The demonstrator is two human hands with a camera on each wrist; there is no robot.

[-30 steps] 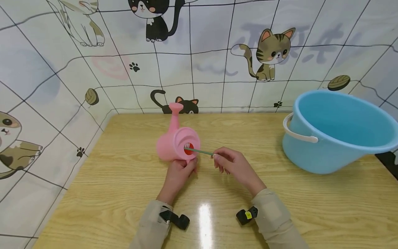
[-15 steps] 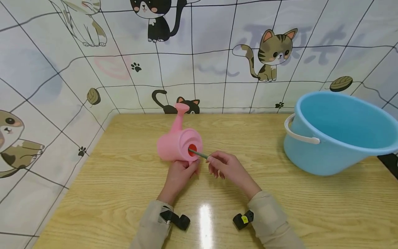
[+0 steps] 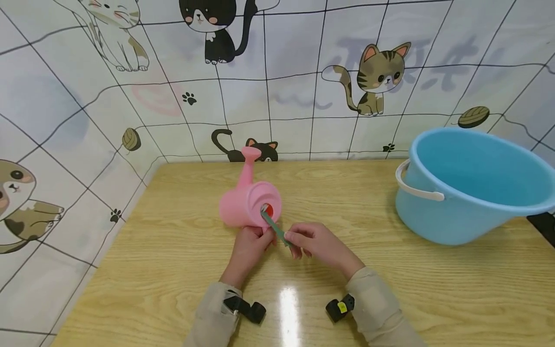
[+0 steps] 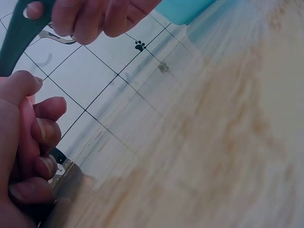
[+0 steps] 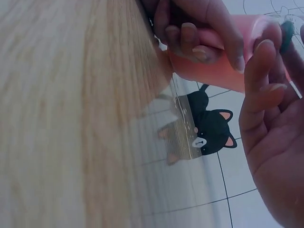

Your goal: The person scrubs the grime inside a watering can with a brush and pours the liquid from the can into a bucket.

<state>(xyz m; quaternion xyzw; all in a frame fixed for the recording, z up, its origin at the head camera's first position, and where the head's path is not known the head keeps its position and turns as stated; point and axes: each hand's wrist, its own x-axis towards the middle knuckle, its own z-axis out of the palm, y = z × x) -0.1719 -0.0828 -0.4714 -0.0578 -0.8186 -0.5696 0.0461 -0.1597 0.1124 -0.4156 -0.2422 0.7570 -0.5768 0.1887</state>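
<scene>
A pink watering can [image 3: 234,208] is tipped so that its round opening faces me and its spout points to the back. My left hand [image 3: 251,248] grips the can's handle, with fingers curled round the pink grip in the left wrist view. In my right hand [image 3: 315,241], thumb and fingers pinch the end of a green brush [image 3: 275,228]. A hole in the flat green handle [image 4: 21,35] shows in the left wrist view. The brush slants into the opening, where part of its pale head shows against the red inside; the rest is hidden.
A large light-blue bucket [image 3: 438,217] with a white handle [image 3: 418,190] stands to the right on the wooden table [image 3: 151,270]. Behind and to the left rises a cat-printed wall covering [image 3: 295,101]. A dark object [image 3: 544,226] lies at the far right edge.
My right hand has moved left and toward me. The brush went deeper into the opening, then came partly out, and now slants more steeply. The left hand keeps its hold on the can.
</scene>
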